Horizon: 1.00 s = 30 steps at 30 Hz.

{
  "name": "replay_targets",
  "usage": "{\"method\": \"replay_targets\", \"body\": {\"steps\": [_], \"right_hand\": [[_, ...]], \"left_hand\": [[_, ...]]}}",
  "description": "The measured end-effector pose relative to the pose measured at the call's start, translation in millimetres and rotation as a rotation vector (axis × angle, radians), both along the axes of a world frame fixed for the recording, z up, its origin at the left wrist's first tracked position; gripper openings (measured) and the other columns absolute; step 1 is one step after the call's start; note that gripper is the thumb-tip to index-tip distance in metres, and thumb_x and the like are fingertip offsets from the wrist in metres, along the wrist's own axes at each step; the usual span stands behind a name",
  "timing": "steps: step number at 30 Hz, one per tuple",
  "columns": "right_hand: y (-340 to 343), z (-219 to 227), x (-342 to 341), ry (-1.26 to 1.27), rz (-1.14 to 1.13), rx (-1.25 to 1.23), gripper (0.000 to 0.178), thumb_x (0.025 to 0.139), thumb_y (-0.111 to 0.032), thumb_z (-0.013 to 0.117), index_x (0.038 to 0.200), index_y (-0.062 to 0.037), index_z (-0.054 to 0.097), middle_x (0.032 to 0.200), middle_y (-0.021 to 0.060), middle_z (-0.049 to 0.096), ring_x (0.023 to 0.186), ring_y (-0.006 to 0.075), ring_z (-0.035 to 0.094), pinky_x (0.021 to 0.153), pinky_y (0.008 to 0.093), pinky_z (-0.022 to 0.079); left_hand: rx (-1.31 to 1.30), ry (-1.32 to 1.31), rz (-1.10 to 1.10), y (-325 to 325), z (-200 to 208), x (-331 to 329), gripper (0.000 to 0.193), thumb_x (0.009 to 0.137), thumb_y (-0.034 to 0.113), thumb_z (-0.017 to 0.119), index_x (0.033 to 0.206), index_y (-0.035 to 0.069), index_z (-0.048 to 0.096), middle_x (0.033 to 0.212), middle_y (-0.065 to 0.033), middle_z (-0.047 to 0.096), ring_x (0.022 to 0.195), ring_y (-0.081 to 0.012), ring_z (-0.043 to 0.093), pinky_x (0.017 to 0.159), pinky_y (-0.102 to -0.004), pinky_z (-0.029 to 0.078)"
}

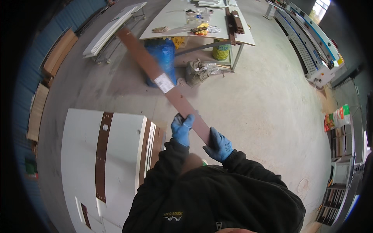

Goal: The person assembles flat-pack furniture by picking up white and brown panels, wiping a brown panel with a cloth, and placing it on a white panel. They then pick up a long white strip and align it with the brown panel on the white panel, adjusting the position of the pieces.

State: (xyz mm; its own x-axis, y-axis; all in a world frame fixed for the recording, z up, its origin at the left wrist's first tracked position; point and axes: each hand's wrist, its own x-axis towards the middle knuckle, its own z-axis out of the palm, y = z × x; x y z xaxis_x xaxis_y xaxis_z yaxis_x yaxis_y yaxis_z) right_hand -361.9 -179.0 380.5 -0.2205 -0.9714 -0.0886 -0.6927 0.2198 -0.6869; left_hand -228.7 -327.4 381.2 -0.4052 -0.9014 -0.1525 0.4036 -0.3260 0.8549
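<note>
A long, narrow brown board slants from in front of my body up toward the far left, held off the floor. On its face is a white printed label, a little past the middle. My left hand, in a blue work glove, grips the board's left edge. The gloved right hand is closed around the near end, its thumb along the edge. To the left lies a stack of large white panels, with a brown strip on top of it.
Ahead stands a white worktable with brown strips, yellow gloves and small items. Below it are a blue bag, a grey sack and a green-yellow bucket. A wheeled cart carries white panels; a long machine stands right.
</note>
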Motion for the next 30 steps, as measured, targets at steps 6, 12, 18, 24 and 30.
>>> {"method": "replay_targets", "body": {"steps": [6,12,18,24,30], "right_hand": [[-5,-52,-68,0.002,-0.211,-0.203,0.096,0.086,-0.038,0.078,0.158,0.0028,0.029,0.131,0.0284,0.063,0.116,0.0479,0.063,0.096,0.0517,0.054],[-75,-86,-138,-0.169,-0.422,-0.257,0.093,0.084,-0.032,0.082,0.157,0.0034,0.037,0.139,0.0289,0.06,0.127,0.0429,0.061,0.106,0.0482,0.051],[-197,-76,-211,-0.459,-0.553,-0.216,0.093,0.086,-0.029,0.08,0.16,0.0034,0.034,0.143,0.0282,0.059,0.133,0.0365,0.059,0.108,0.0446,0.049],[-253,-78,-298,-0.498,-0.763,-0.177,0.094,0.085,-0.026,0.081,0.16,0.0042,0.033,0.149,0.0276,0.055,0.139,0.0325,0.054,0.113,0.0407,0.046],[-297,-111,-445,-0.247,-0.895,-0.187,0.09,0.087,-0.031,0.078,0.158,0.0046,0.036,0.151,0.0317,0.051,0.139,0.0428,0.052,0.115,0.0451,0.044]], "left_hand": [[0.014,-0.106,-0.23,-38,-9,-111,0.031,0.099,0.012,0.072,0.125,-0.003,0.064,0.111,-0.008,0.073,0.097,-0.0161,0.068,0.089,-0.0315,0.055],[-0.075,-0.153,-0.326,-115,-21,-202,0.03,0.099,0.02,0.071,0.121,0.0,0.064,0.103,-0.001,0.067,0.085,-0.01,0.062,0.081,-0.0267,0.054],[-0.015,-0.055,-0.437,-237,-32,-265,0.052,0.103,0.021,0.067,0.146,-0.005,0.053,0.13,-0.0133,0.068,0.112,-0.0218,0.068,0.102,-0.036,0.054],[0.1,-0.222,-0.552,-311,-65,-338,0.058,0.104,0.035,0.066,0.146,-0.002,0.052,0.135,-0.0205,0.066,0.118,-0.0313,0.069,0.106,-0.0428,0.053],[0.102,-0.31,-0.709,-358,-87,-434,0.057,0.104,0.037,0.065,0.145,0.0,0.054,0.139,-0.021,0.065,0.122,-0.0311,0.068,0.107,-0.043,0.052]]}}
